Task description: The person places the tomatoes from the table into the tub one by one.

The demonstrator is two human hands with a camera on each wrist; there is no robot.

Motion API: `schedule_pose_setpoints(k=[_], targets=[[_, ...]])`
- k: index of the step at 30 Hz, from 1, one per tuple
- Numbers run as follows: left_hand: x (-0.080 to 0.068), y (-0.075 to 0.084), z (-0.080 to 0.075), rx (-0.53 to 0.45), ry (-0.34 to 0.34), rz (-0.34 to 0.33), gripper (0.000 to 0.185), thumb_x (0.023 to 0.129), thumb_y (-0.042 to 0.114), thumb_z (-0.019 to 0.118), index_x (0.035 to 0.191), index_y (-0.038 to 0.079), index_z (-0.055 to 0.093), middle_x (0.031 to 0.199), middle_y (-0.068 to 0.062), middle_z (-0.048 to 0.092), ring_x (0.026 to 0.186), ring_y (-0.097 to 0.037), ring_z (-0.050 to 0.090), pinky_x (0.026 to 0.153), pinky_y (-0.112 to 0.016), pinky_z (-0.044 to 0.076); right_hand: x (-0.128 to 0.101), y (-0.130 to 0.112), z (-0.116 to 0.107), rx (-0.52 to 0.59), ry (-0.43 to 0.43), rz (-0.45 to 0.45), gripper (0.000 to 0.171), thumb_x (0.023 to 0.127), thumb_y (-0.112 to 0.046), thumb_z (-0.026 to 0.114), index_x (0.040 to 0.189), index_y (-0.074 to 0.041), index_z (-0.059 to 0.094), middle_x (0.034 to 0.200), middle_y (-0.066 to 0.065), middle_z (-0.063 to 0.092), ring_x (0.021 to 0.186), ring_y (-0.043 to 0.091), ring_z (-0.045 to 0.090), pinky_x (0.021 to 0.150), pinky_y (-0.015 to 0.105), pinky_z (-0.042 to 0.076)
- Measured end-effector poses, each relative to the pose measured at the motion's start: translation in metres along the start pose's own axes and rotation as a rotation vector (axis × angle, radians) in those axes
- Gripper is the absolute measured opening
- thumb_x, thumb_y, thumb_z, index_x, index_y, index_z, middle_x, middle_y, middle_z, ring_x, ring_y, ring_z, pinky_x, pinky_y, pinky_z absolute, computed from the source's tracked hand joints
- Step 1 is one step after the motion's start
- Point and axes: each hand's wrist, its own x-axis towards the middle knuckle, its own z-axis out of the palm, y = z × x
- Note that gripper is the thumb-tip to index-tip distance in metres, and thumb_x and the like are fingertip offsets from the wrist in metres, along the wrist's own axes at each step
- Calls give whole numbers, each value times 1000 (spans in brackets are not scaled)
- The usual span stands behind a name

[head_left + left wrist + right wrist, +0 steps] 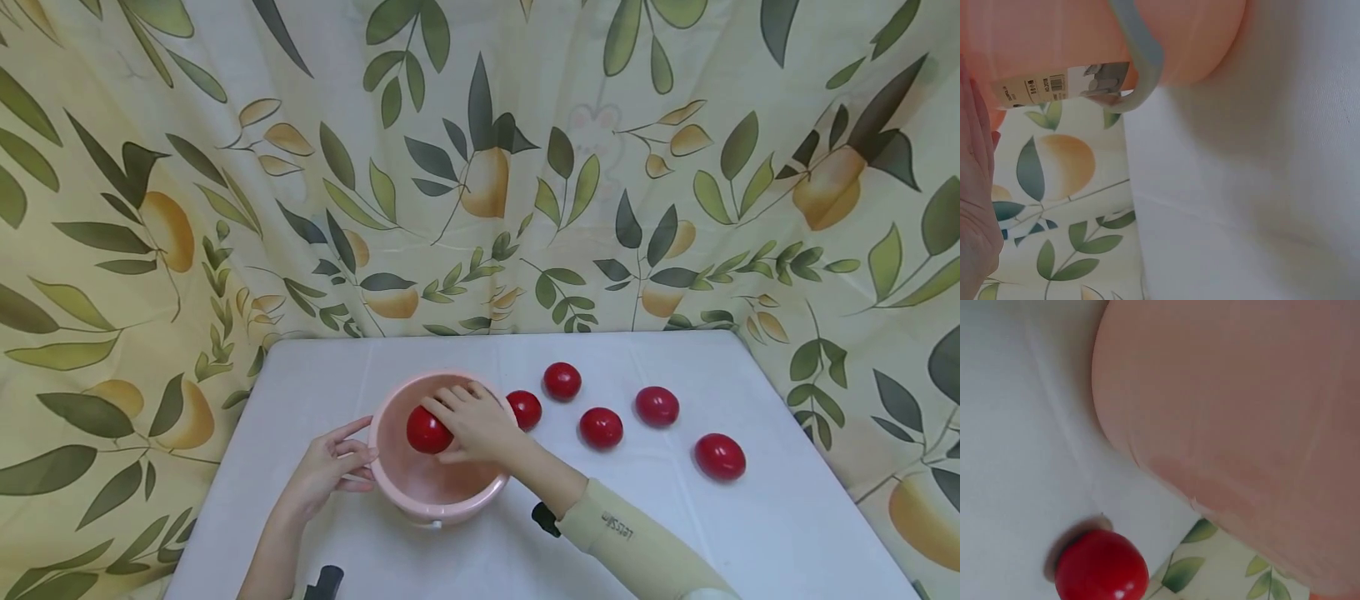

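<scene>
A pink bucket [390, 487] stands on the white table. My right hand [476, 425] reaches over its rim and grips a shiny red ball [427, 431] inside the opening, fingers over the top and thumb below. At the bucket's left side, my left hand [330, 462] touches the rim with extended fingers. The left wrist view has the left hand [975, 187] beside the bucket's wall [1054, 37], near a printed label [1041, 87] and a grey handle [1144, 62]. Only the bucket's outer wall [1222, 412] and one ball on the table show in the right wrist view.
Several more red balls lie on the table [600, 517] right of the bucket, among them a near ball [528, 410] partly behind the right hand and a far-right ball [720, 457]. A leaf-and-fruit patterned curtain [480, 250] hangs behind the table's back edge.
</scene>
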Motion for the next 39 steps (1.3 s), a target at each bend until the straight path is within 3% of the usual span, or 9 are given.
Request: schedule_pose_setpoints(k=[5, 18, 28, 33, 39], targets=[[-1, 1, 2, 13, 14, -6, 66, 86, 12, 64, 142, 4, 30, 82, -5, 63, 68, -19, 65, 65, -36, 57, 6, -3, 8, -32, -110, -9, 80, 69, -47, 74, 138, -22, 40, 133, 0, 46, 120, 20, 40, 103, 45, 36], [-2, 0, 2, 6, 27, -15, 66, 86, 12, 63, 142, 4, 29, 83, -5, 63, 68, -19, 65, 65, -35, 57, 23, -8, 17, -195, -273, -85, 78, 71, -47, 73, 138, -25, 39, 133, -4, 47, 120, 17, 40, 103, 39, 37], [-2, -1, 3, 35, 50, -14, 64, 85, 14, 65, 141, 6, 33, 88, -10, 64, 69, -20, 66, 66, -35, 57, 32, -14, 28, -457, -331, -185, 72, 73, -47, 71, 133, -29, 37, 128, -9, 48, 111, 11, 44, 96, 27, 40], [-2, -1, 3, 19, 36, -19, 66, 85, 13, 64, 141, 5, 31, 86, -7, 64, 68, -19, 65, 66, -35, 57, 34, -17, 32, -575, -395, -187, 63, 82, -43, 64, 135, -30, 33, 130, -11, 45, 107, 9, 45, 90, 24, 37], [-1, -1, 2, 10, 30, -27, 66, 85, 13, 64, 142, 5, 30, 83, -4, 64, 69, -19, 66, 66, -35, 57, 36, -19, 37, -630, -453, -164, 57, 87, -41, 56, 136, -31, 29, 132, -13, 39, 107, 8, 43, 89, 24, 34]])
